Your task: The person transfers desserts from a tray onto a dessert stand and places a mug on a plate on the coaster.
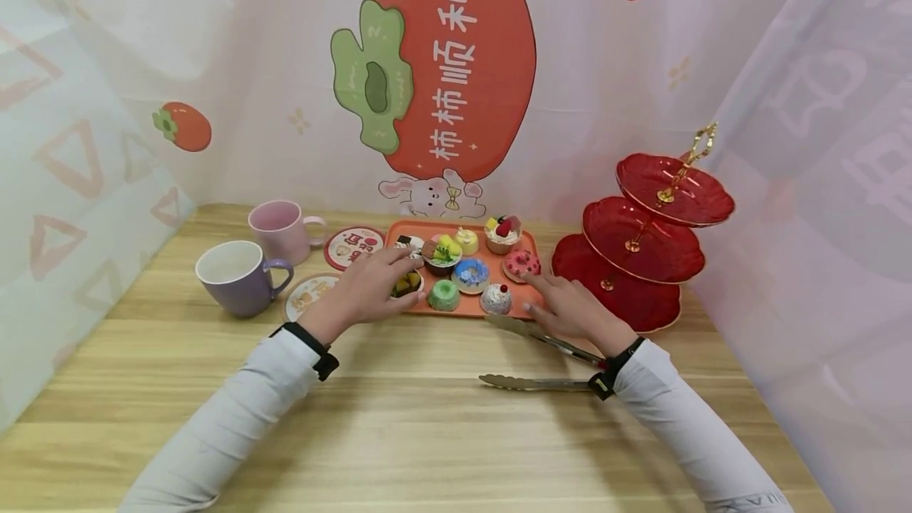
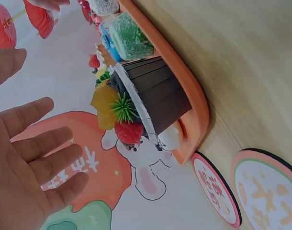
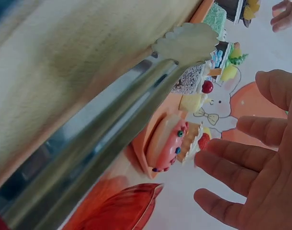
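An orange tray (image 1: 496, 269) holds several small cakes, among them a blue doughnut (image 1: 471, 275), a green cake (image 1: 444, 296) and a pink doughnut (image 1: 522, 264). Over its left end my left hand (image 1: 370, 287) hovers palm down with fingers spread, near a fruit-topped dark cupcake (image 2: 155, 93). My right hand (image 1: 570, 311) reaches over the tray's right end, fingers extended beside the pink doughnut and a cherry-topped speckled cake (image 1: 495, 299). Under that hand lie metal tongs (image 1: 527, 383), their arms spread apart. In both wrist views, nothing sits between the fingers.
A red three-tier stand (image 1: 641, 245) with a gold handle rises right of the tray, close to my right hand. On the left stand a pink mug (image 1: 274, 232) and a purple mug (image 1: 238, 283), beside two round coasters (image 1: 351, 248). A printed curtain (image 1: 584, 62) hangs behind.
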`<state>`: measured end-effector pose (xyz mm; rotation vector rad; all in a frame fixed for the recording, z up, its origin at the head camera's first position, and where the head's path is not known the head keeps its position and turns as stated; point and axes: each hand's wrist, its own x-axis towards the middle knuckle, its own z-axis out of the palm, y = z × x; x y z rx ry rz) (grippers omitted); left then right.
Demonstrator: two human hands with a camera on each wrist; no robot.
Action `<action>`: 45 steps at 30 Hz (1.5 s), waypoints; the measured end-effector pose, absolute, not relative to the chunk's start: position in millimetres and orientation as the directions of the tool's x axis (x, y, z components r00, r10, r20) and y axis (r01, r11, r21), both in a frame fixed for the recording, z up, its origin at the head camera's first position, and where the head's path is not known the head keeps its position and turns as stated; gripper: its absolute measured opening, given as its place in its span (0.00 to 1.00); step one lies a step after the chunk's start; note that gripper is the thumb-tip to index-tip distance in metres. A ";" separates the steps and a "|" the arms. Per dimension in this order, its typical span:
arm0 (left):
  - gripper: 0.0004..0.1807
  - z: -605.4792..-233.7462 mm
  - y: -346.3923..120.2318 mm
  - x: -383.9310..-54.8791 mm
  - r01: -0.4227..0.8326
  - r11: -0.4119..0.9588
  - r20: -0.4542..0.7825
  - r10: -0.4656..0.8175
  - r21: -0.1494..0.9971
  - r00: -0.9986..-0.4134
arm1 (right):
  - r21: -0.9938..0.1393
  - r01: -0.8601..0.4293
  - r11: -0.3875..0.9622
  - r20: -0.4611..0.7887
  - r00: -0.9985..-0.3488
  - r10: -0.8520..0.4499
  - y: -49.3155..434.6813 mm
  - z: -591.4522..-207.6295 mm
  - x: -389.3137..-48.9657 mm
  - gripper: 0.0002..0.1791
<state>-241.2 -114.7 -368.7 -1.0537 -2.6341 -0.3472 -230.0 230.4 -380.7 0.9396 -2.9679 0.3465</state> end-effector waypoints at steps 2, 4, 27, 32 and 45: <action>0.28 -370.9 -117.2 -237.8 0.721 0.685 0.368 0.646 0.107 -0.669 | -0.218 -0.567 0.794 0.078 -0.821 -0.565 233.9 -382.7 -226.8 0.28; 0.26 -372.9 -121.1 -233.5 0.746 0.659 0.388 0.665 0.098 -0.639 | -0.232 -0.563 0.793 0.077 -0.824 -0.562 237.0 -385.4 -224.0 0.28; 0.27 -393.8 -140.8 -198.6 0.791 0.595 0.354 0.716 0.141 -0.601 | -0.327 -0.514 0.793 0.012 -0.841 -0.540 268.6 -404.4 -189.8 0.30; 0.27 -401.0 -140.9 -192.6 0.793 0.591 0.337 0.724 0.146 -0.602 | -0.350 -0.483 0.803 -0.021 -0.853 -0.522 275.9 -409.7 -181.8 0.31; 0.27 -410.5 -136.3 -185.4 0.772 0.610 0.252 0.730 0.178 -0.635 | -0.373 -0.451 0.811 -0.054 -0.862 -0.504 289.7 -411.1 -165.2 0.50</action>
